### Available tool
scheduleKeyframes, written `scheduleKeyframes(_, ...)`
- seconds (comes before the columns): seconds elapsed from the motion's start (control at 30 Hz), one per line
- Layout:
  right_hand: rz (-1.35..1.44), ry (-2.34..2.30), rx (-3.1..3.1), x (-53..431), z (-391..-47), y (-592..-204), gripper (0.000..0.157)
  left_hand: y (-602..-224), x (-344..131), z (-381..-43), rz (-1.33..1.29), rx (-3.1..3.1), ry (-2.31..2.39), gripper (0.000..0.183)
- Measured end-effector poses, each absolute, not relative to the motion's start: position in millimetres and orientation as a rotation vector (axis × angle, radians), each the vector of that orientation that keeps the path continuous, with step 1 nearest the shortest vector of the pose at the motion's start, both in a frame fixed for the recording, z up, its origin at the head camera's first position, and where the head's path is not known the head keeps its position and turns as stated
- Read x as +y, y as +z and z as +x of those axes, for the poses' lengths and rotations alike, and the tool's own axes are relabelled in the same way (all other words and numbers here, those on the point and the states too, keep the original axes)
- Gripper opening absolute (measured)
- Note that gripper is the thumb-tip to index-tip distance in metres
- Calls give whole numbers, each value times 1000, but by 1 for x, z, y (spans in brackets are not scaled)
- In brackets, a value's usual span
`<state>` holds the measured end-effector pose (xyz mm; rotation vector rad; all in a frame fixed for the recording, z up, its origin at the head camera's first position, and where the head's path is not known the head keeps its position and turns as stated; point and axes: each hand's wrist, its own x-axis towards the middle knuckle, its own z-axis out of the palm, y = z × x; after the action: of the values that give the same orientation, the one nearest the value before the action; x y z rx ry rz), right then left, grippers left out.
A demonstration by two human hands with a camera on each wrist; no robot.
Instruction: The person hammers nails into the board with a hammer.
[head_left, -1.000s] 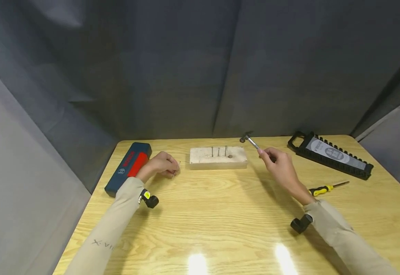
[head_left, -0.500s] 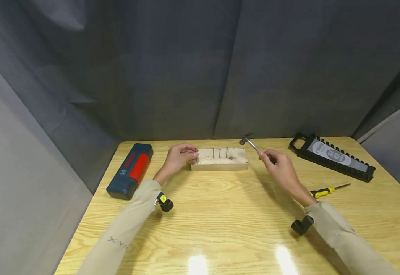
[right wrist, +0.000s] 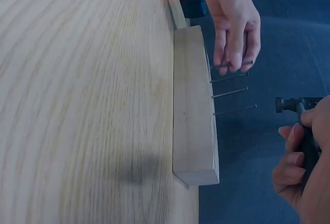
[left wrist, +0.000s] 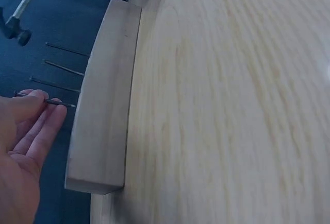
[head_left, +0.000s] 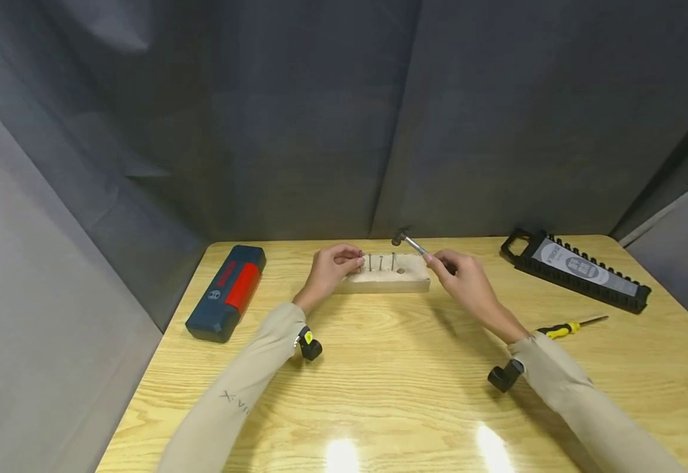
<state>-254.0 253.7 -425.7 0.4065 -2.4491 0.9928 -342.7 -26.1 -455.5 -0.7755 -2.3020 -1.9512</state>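
Observation:
A pale wooden block [head_left: 386, 287] lies toward the back of the table, with three nails [left wrist: 64, 68] standing in its top face. My left hand [head_left: 333, 269] is over the block's left part and pinches another nail [left wrist: 62, 102] between thumb and fingers. That nail's point is right at the block's top, beside the row, in the left wrist view. My right hand [head_left: 464, 281] grips a small claw hammer [head_left: 416, 246] by its dark handle. The hammer's head [right wrist: 289, 104] is raised above the nails, apart from them.
A blue and red case [head_left: 225, 293] lies at the table's left. On the right are a black toothed rack [head_left: 577, 269] with a grey label and a yellow-black screwdriver [head_left: 559, 330]. A dark curtain [head_left: 296, 131] hangs behind the table [head_left: 379, 381].
My left hand has moved right, from beside the blue case to the block, carrying the nail to the standing row. My right hand has shifted the hammer left, over the block.

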Motion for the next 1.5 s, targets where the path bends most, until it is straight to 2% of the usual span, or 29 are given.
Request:
scheduleKeyframes(1.1, 567, 1065, -2515, 209, -265, -419, 25, -473, -19, -344, -761, -2230, -1867, 17)
scheduleKeyframes(1.5, 565, 976, -2495, 209, -269, -421, 24, -483, -14, -342, -749, -2134, -1918, 15)
